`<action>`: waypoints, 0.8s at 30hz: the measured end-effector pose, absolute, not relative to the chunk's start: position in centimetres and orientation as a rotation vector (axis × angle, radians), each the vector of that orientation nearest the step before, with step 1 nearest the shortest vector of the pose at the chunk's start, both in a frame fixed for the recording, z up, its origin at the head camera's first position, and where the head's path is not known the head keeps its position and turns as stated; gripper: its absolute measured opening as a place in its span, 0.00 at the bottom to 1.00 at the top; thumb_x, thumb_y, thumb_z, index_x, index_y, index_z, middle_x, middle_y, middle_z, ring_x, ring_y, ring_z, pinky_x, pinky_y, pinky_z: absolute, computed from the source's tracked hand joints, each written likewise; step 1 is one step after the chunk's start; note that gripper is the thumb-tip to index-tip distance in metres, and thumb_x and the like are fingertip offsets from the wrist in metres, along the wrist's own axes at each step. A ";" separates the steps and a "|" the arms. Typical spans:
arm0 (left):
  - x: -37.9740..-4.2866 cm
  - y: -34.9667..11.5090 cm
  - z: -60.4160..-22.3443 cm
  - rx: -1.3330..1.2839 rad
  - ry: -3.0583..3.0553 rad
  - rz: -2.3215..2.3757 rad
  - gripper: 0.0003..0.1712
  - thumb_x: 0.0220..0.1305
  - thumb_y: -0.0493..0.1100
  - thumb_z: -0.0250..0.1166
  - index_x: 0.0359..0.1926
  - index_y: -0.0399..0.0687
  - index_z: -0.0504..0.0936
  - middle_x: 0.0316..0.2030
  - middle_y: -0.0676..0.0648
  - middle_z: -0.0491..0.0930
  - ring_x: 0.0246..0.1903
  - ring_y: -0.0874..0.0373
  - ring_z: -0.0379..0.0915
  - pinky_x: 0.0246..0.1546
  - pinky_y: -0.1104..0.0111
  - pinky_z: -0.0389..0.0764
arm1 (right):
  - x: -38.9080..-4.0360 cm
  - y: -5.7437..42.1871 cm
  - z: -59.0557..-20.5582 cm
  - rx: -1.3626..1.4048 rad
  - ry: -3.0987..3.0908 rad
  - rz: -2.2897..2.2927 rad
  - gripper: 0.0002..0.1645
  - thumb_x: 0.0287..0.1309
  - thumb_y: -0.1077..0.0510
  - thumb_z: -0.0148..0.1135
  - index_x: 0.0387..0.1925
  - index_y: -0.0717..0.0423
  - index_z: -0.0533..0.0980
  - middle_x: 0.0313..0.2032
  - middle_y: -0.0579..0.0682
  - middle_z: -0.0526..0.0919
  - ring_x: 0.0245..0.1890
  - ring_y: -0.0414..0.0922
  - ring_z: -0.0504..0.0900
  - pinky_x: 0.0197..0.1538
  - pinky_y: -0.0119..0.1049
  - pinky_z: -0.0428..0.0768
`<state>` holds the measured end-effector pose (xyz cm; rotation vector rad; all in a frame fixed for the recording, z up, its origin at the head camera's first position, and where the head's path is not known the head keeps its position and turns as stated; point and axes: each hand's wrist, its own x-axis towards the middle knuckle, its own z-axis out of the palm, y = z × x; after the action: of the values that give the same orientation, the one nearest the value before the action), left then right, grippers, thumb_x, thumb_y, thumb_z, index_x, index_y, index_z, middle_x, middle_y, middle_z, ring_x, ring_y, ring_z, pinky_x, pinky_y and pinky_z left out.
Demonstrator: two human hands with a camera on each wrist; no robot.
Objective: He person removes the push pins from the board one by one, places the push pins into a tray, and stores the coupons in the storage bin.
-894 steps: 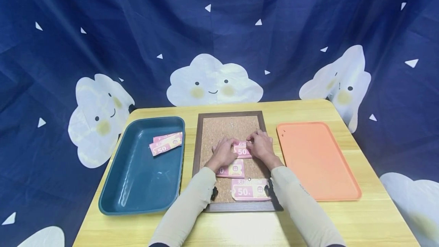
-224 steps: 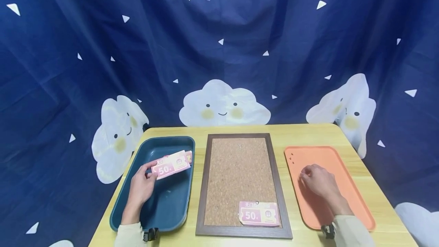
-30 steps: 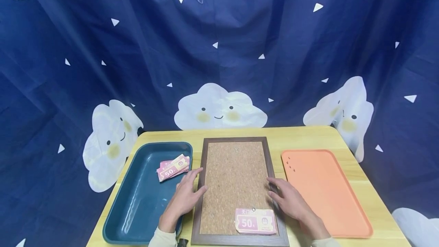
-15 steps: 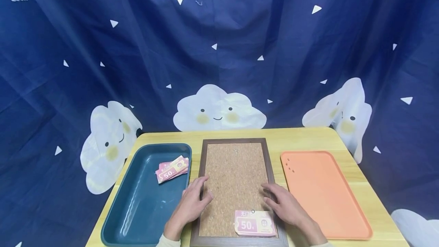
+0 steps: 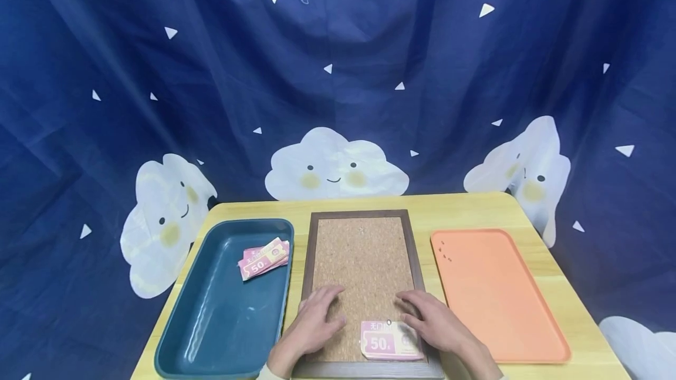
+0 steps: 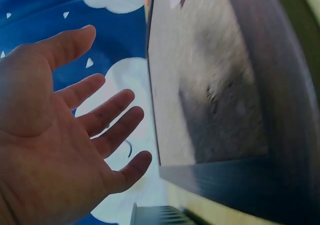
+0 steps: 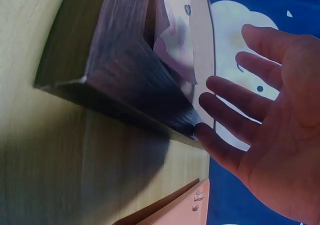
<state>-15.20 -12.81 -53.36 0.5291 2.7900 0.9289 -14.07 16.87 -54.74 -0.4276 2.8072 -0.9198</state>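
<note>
In the head view, a cork board (image 5: 361,260) with a brown wooden frame lies in the middle of the table. One pink coupon (image 5: 377,343) marked 50 is fixed near its lower right corner by a pushpin (image 5: 389,322). My left hand (image 5: 315,322) hovers over the left part of the board, fingers spread and holding nothing. Above the right side is my right hand (image 5: 435,320), also bare, its fingertips overlapping the coupon's upper right area. Both wrist views show loosely extended fingers: the left hand (image 6: 75,125) and the right hand (image 7: 270,110).
A deep dark-teal bin (image 5: 222,315) stands on the left with several stacked pink coupons (image 5: 264,260) inside. On the right lies a shallow orange tray (image 5: 496,295), with several small pins (image 5: 442,251) near its upper left corner. A blue cloud-patterned curtain (image 5: 338,46) hangs behind.
Earlier, several coupons were on the board; later the left hand held coupons over the bin, where they now lie. Over the last second both empty hands moved inward over the board.
</note>
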 end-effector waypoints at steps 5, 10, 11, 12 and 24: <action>-14.9 -12.3 -54.1 0.597 2.799 0.872 0.32 0.59 0.51 0.64 0.65 0.53 0.71 0.61 0.52 0.73 0.61 0.51 0.67 0.54 0.49 0.67 | -14.0 16.7 -54.7 -0.437 2.796 -0.897 0.24 0.61 0.50 0.62 0.59 0.43 0.74 0.57 0.42 0.78 0.61 0.51 0.75 0.60 0.54 0.72; -14.6 -12.0 -54.3 0.613 2.789 0.865 0.32 0.58 0.50 0.64 0.64 0.53 0.71 0.60 0.52 0.74 0.60 0.51 0.68 0.54 0.49 0.66 | -13.9 16.5 -54.9 -0.446 2.817 -0.857 0.25 0.60 0.48 0.63 0.59 0.42 0.74 0.56 0.41 0.78 0.60 0.48 0.76 0.61 0.51 0.73; -14.6 -11.9 -54.4 0.615 2.787 0.862 0.32 0.58 0.50 0.64 0.64 0.53 0.71 0.60 0.52 0.74 0.60 0.51 0.68 0.54 0.49 0.66 | -13.9 16.5 -54.9 -0.450 2.821 -0.851 0.25 0.60 0.48 0.63 0.59 0.43 0.74 0.56 0.41 0.78 0.60 0.48 0.76 0.61 0.51 0.73; -14.5 -11.7 -54.4 0.619 2.787 0.857 0.32 0.58 0.50 0.64 0.64 0.54 0.71 0.60 0.52 0.74 0.60 0.52 0.68 0.54 0.50 0.66 | -13.8 16.4 -54.9 -0.453 2.824 -0.845 0.25 0.60 0.48 0.63 0.59 0.43 0.74 0.56 0.41 0.79 0.60 0.48 0.76 0.61 0.51 0.73; -13.4 -10.4 -55.4 0.701 2.780 0.812 0.29 0.58 0.52 0.65 0.61 0.58 0.74 0.57 0.57 0.75 0.58 0.56 0.68 0.50 0.55 0.66 | -13.3 15.8 -54.7 -0.577 2.883 -0.760 0.20 0.59 0.48 0.63 0.54 0.42 0.78 0.52 0.41 0.81 0.54 0.45 0.79 0.56 0.48 0.76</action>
<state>-13.43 -10.40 -55.39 0.7012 2.7797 0.8123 -13.25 15.84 -54.70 -0.5767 2.8835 -0.7599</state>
